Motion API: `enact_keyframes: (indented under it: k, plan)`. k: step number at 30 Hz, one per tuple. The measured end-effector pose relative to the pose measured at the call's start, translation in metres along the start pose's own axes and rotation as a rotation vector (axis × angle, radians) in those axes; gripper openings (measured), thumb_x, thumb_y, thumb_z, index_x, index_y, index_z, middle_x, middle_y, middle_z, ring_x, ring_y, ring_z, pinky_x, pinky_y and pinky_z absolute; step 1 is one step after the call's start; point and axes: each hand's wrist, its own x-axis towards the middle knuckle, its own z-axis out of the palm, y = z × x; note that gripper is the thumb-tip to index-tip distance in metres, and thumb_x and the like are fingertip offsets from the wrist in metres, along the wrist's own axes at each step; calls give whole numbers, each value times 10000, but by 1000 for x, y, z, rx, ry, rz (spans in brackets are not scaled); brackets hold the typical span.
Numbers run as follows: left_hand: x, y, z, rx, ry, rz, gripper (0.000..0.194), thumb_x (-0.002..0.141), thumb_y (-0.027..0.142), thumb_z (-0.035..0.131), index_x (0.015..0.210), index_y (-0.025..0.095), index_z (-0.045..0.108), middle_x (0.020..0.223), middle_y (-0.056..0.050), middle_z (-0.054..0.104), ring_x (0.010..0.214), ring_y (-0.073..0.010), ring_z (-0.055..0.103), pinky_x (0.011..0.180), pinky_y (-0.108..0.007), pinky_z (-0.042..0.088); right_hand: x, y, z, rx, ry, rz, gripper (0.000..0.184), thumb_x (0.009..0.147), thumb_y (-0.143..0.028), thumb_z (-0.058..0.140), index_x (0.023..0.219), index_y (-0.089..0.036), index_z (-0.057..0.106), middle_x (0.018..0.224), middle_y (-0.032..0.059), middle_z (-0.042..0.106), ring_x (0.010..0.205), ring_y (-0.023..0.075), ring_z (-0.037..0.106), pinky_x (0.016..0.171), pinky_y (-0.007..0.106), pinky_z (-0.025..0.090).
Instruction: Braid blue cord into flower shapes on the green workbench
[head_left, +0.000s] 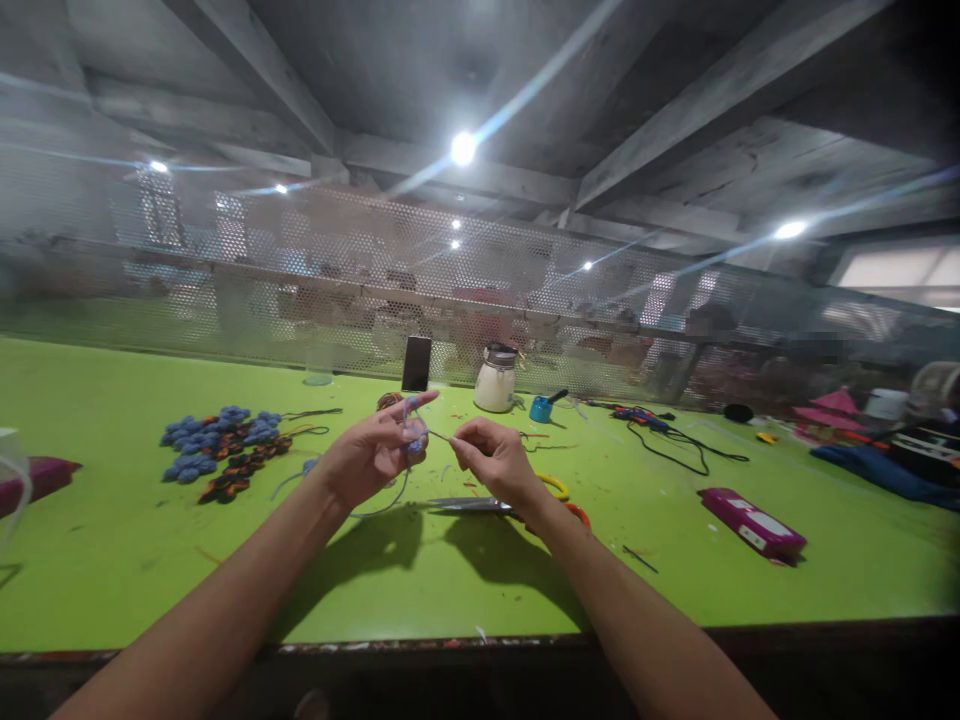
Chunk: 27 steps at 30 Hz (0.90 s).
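In the head view, the left hand (367, 450) is partly curled, index finger stretched out with yarn around it, thumb and fingers pinching a small blue yarn piece (415, 443) above the table (360, 590). The right hand (495, 455) is closed, fingertips gripping a thin stick (441, 437) that reaches the yarn piece. Scissors (469, 504) lie below the right hand.
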Motion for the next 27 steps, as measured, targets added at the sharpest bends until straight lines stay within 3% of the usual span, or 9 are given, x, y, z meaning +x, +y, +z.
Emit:
enact_keyframes:
  k: [7, 11, 16, 23, 27]
  plan:
    - [1, 1, -5, 9, 32, 15, 472, 675, 24, 578, 1139, 109, 594, 730, -26, 584, 611, -89, 511, 595, -215, 440, 2, -1, -4, 16, -60, 22, 218, 791, -357, 595, 731, -147, 579, 543, -14, 520, 471, 81, 452, 454, 213, 362]
    - [4, 0, -10, 41, 47, -19, 448, 637, 30, 602, 1080, 88, 639, 730, -42, 589, 638, -92, 514, 627, -209, 440, 0, -4, -3, 191, -130, 127, 220, 780, -356, 614, 743, -144, 569, 508, -31, 532, 365, 43, 354, 360, 184, 264]
    - [6, -7, -8, 276, 48, -35, 447, 625, 44, 651, 1066, 121, 659, 720, -20, 578, 637, -88, 506, 632, -216, 401, -1, -5, 3, 437, -120, 238, 229, 753, -357, 645, 759, -154, 539, 500, -39, 543, 344, 39, 342, 323, 168, 201]
    - [4, -15, 1, 474, -34, 48, 771, 644, 99, 695, 1344, 250, 408, 755, 0, 582, 689, -121, 532, 667, -265, 384, 1, 0, 4, 486, -81, 300, 263, 713, -376, 676, 776, -156, 549, 527, -33, 563, 364, 47, 382, 333, 170, 239]
    - [7, -17, -2, 511, -29, 69, 804, 619, 111, 719, 1345, 246, 399, 778, -8, 587, 713, -146, 562, 687, -295, 399, 2, 0, 3, 472, -89, 305, 305, 700, -358, 687, 910, -157, 595, 538, -34, 574, 369, 47, 392, 344, 172, 247]
